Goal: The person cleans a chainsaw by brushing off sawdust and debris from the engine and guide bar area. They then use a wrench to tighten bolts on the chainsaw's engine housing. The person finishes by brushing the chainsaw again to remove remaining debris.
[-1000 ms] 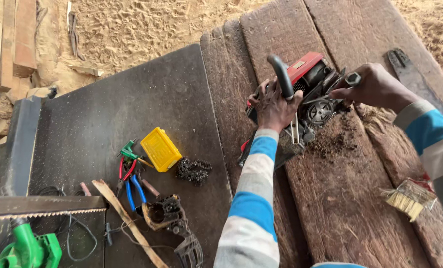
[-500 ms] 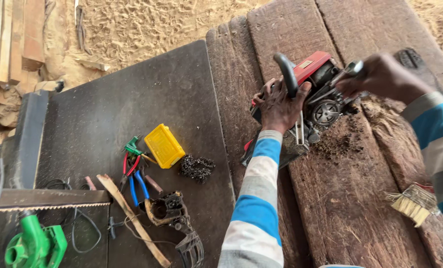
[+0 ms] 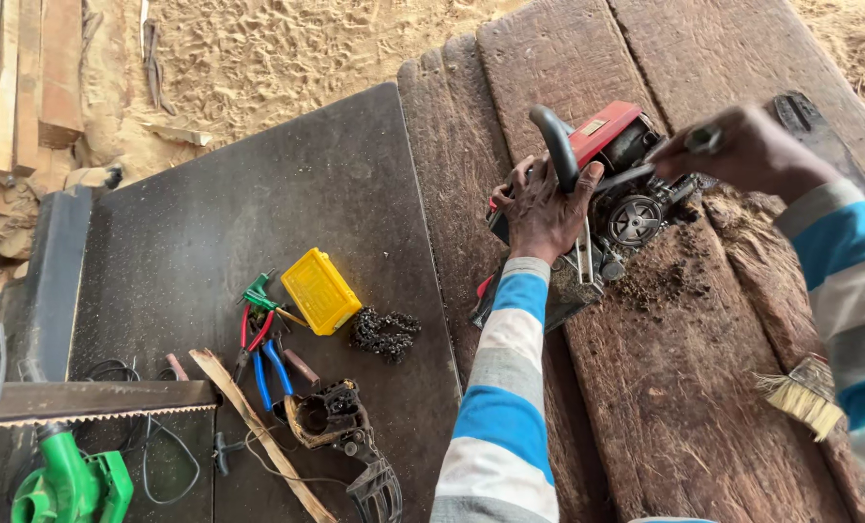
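Here, line by line, is how your work stands.

Left hand: your fingers are spread flat on the chainsaw body, pressing it down just beside the black front handle; the hand is open and bracing, not wrapped around anything.

Right hand: closed around a slim metal tool whose tip reaches into the exposed side of the engine; you cannot tell from here whether it is a screwdriver or a pick.

Chainsaw: it lies on the weathered planks of the desk, red top cover up, sprocket side facing you.

Done so far: judging by the layout, the saw is already stripped. The side cover with its brake guard lies on the dark sheet to your left, the saw chain is off and coiled there, and no guide bar sits on the body.

Debris: a dark pile of packed sawdust lies on the plank just beside the sprocket, which suggests some cleaning is done.

Left to do: likely more scraping around the clutch, then refitting chain and cover.

Nearby: a straw brush near your right sleeve; a yellow box, red and blue pliers and a green blower on the sheet.
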